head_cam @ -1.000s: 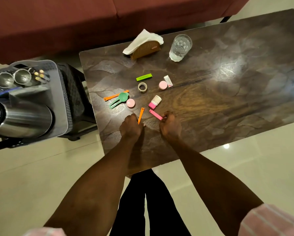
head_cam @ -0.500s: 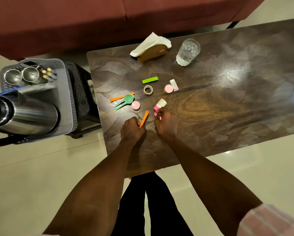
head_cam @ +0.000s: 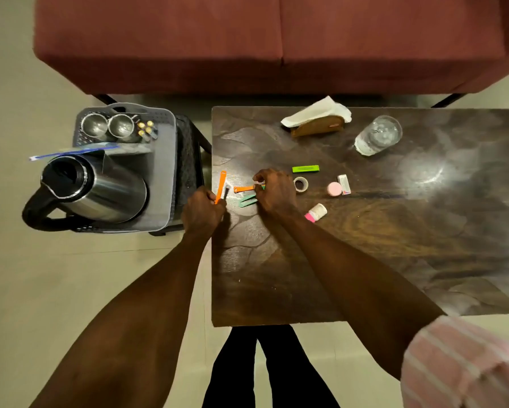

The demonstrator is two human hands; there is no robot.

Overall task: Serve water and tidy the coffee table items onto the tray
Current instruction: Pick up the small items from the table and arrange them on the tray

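Since a second ago left hand [head_cam: 203, 212] grips orange clip [head_cam: 220, 187] lifted trayward; right hand [head_cam: 273, 191] fingers now pinch second orange clip [head_cam: 243, 189] mid-frame on worktop [head_cam: 394, 245]; gathering underway.

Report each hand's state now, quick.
Left hand: closed, holding an orange clip.
Right hand: fingers curled over the green spoon and second orange clip; its grip cannot be told.

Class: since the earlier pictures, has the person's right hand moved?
Yes. The right hand moved away from the pink-capped bottle, toward the green scoop nearer the table's tray-side edge.
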